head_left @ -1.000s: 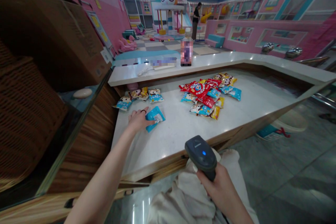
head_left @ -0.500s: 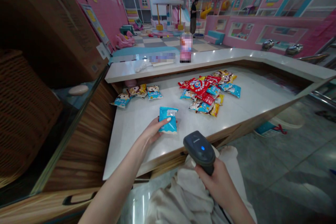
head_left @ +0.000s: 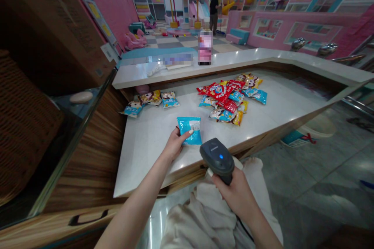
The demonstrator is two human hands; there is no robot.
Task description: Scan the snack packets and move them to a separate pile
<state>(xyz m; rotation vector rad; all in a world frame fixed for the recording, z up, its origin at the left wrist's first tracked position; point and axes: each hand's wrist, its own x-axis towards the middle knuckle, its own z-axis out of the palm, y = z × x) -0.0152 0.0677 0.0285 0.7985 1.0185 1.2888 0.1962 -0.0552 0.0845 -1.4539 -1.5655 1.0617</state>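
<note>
My left hand (head_left: 176, 142) grips a blue snack bag (head_left: 187, 125) by its left side, thumb across the front, near a white barcode label. Wrapped round the handle of a dark grey barcode scanner (head_left: 215, 157), my right hand (head_left: 233, 188) holds it just right of and below the bag. A blue light glows on the scanner's top. Several red, blue and yellow snack bags (head_left: 220, 93) lie in a pile farther back on the white counter (head_left: 152, 144). To the left are a few more bags (head_left: 169, 100), blue and brown-yellow.
A raised white ledge (head_left: 242, 57) runs behind the counter, bearing a blurred pink bottle (head_left: 205, 46). At the left stand a cardboard box (head_left: 58, 19) and a wicker basket (head_left: 26, 124). A bucket (head_left: 306, 130) sits on the floor at right. A person (head_left: 214, 11) stands far back.
The bag in my left hand has turned slightly, so its barcode label faces me more. The scanner has come a little closer to it. The view has shifted slightly.
</note>
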